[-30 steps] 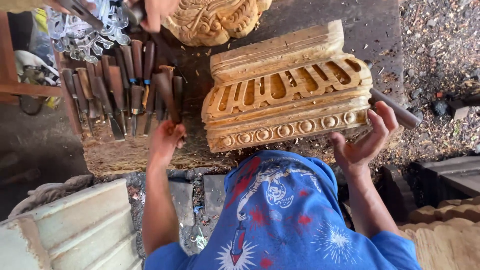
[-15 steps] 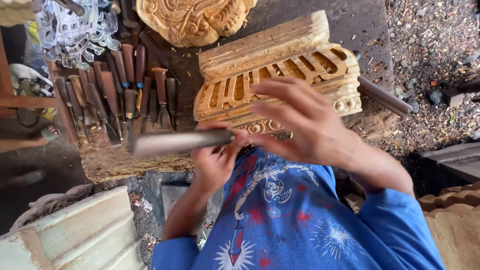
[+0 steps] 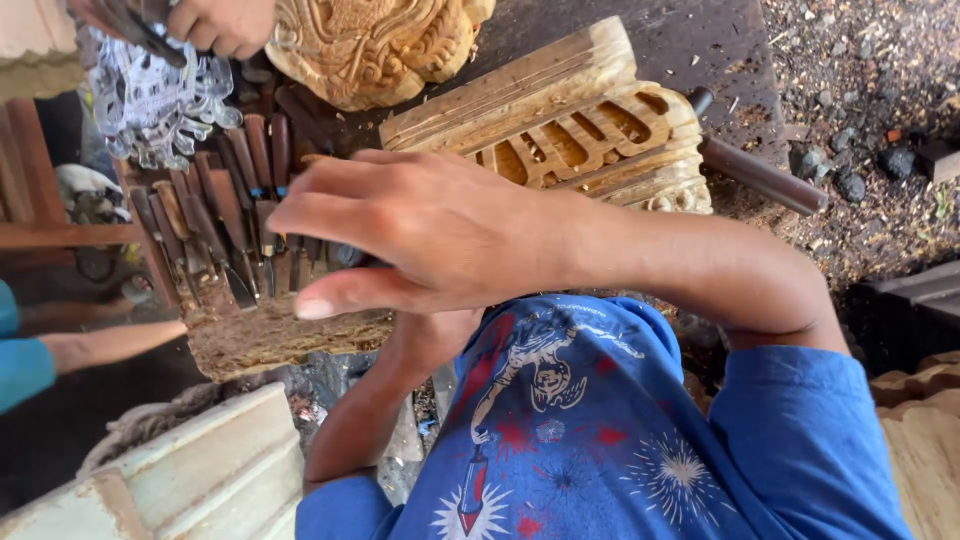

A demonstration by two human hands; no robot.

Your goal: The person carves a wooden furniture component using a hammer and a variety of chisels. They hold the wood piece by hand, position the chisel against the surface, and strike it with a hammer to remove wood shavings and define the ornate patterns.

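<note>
My right hand (image 3: 420,235) reaches across to the left with its fingers stretched out flat, hovering over a row of wood-handled chisels (image 3: 215,215) on the rough workbench (image 3: 270,340). It holds nothing that I can see. My left hand (image 3: 430,335) sits just beneath it; only the wrist and forearm show, the fingers are covered. A pale carved wooden block with slotted openings (image 3: 580,130) lies behind my right forearm. A small dark piece (image 3: 347,256) shows under my right fingers; I cannot tell what it is.
A round ornate wood carving (image 3: 370,45) lies at the top. Another person's hand (image 3: 225,25) grips tools at top left; another arm (image 3: 100,345) with a teal sleeve comes in from the left. A dark rod (image 3: 760,175) lies right of the block. A white moulded block (image 3: 200,470) sits bottom left.
My right hand left the carved block's edge and swept left across it to above the chisels. My left hand, holding a chisel half a second ago, is now covered by it.
</note>
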